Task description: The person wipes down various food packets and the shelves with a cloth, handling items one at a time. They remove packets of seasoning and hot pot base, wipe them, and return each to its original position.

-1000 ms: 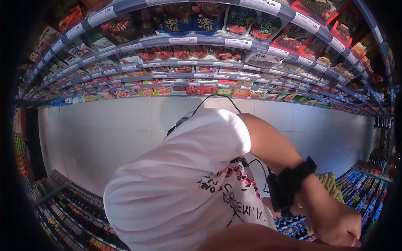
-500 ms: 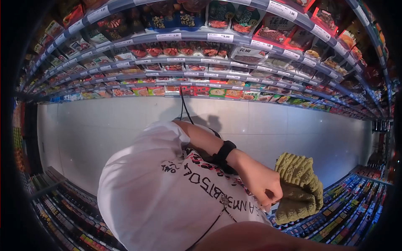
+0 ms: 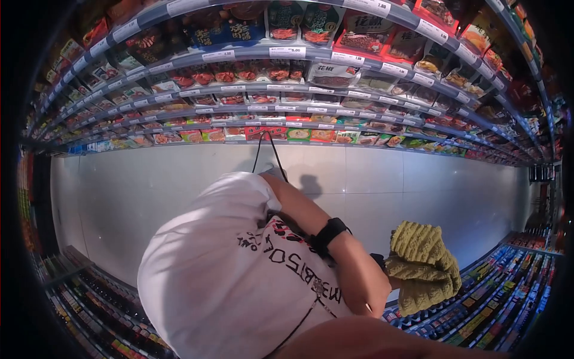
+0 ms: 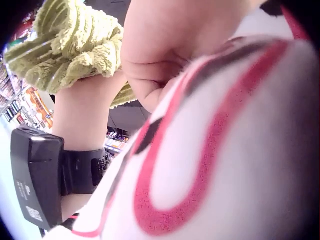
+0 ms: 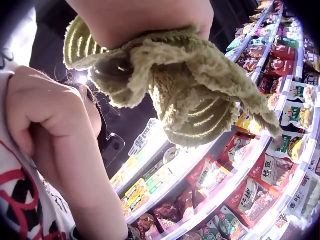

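Note:
My left hand (image 3: 369,288) is at the front of a white printed T-shirt (image 3: 239,257), its fingers curled in at the fabric. The right wrist view shows that left hand (image 5: 47,107) gripping at the shirt, fingertips hidden. My right hand (image 5: 145,20) holds a ribbed olive-green towel (image 3: 424,269), bunched and draped round the fingers, which it mostly covers. Folds of the towel (image 5: 195,95) hang below the hand, and a dark shiny rounded thing (image 5: 112,67) peeks from among them. In the left wrist view, the towel (image 4: 75,45) tops the raised right forearm (image 4: 82,115).
Long shelves (image 3: 287,54) of packaged foods with price tags curve across the far side. More packed shelving (image 3: 496,287) lies at the lower right. Pale tiled floor (image 3: 149,191) runs between them. A black camera unit (image 4: 37,175) is strapped to the right wrist.
My left hand has come back from the lower right to the shirt front. The towel, mostly hidden at first, now shows fully. The shelves have shifted a little left in the head view.

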The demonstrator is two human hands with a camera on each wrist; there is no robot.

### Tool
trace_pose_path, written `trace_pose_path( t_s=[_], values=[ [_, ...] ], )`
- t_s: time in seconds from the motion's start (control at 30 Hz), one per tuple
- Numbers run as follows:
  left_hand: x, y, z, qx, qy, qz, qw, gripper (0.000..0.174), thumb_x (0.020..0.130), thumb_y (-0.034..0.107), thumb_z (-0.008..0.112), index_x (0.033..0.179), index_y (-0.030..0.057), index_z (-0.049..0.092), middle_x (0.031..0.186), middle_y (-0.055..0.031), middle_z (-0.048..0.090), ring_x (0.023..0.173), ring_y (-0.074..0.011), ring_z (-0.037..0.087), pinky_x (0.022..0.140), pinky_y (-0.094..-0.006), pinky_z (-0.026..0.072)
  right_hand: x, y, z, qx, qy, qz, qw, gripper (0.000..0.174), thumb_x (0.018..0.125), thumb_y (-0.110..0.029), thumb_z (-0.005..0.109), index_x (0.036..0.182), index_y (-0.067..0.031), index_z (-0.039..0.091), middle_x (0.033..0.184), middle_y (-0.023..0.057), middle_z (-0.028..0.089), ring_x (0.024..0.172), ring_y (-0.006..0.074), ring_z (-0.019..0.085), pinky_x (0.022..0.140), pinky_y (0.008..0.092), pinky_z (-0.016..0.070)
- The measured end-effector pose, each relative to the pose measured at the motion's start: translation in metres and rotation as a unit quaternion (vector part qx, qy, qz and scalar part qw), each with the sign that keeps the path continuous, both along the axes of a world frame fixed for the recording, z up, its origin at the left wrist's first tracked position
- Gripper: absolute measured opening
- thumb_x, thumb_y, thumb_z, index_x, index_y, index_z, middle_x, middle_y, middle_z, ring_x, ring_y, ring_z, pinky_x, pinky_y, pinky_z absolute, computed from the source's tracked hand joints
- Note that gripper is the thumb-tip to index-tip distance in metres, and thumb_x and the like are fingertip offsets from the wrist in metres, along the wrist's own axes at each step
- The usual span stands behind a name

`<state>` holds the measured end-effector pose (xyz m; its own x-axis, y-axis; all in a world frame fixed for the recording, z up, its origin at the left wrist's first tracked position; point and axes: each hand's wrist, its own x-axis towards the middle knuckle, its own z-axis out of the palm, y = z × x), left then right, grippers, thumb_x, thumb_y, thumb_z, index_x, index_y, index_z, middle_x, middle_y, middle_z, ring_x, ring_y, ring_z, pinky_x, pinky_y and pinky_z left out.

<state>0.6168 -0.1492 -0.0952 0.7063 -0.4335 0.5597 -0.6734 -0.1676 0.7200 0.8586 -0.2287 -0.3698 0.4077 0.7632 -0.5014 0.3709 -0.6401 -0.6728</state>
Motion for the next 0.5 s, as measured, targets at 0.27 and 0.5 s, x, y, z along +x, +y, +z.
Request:
trace_pose_path(
  t_s=[0.27, 0.5],
  values=[
    [-0.047, 0.110, -0.101, -0.178, 0.358, 0.129, 0.908, 0.030, 0.088, 0.025, 0.039, 0.073, 0.0001, 0.046, 0.058, -0.0028, 0.047, 0.055, -0.0104, 0.046, 0.051, -0.0245, 0.0386, 0.035, -0.011, 0.008, 0.011, 0.004, -0.096, 0.995, 0.045, 0.081, -0.016, 0.052, 0.121, -0.0042, 0.035, 0.122, 0.0076, 0.040, 0.109, 0.0153, 0.039, 0.092, 0.0277, 0.0319],
    [-0.138, 0.182, -0.397, -0.005, 0.629, 0.403, 0.664, 0.048, 0.087, 0.043, 0.027, 0.085, 0.0017, 0.053, 0.078, -0.0081, 0.055, 0.075, -0.0171, 0.054, 0.066, -0.0319, 0.0445, 0.059, 0.025, 0.031, 0.042, -0.007, -0.149, 0.988, 0.045, 0.081, -0.017, 0.052, 0.121, -0.0041, 0.036, 0.122, 0.0077, 0.040, 0.109, 0.0152, 0.039, 0.092, 0.0275, 0.0318]
  ],
)
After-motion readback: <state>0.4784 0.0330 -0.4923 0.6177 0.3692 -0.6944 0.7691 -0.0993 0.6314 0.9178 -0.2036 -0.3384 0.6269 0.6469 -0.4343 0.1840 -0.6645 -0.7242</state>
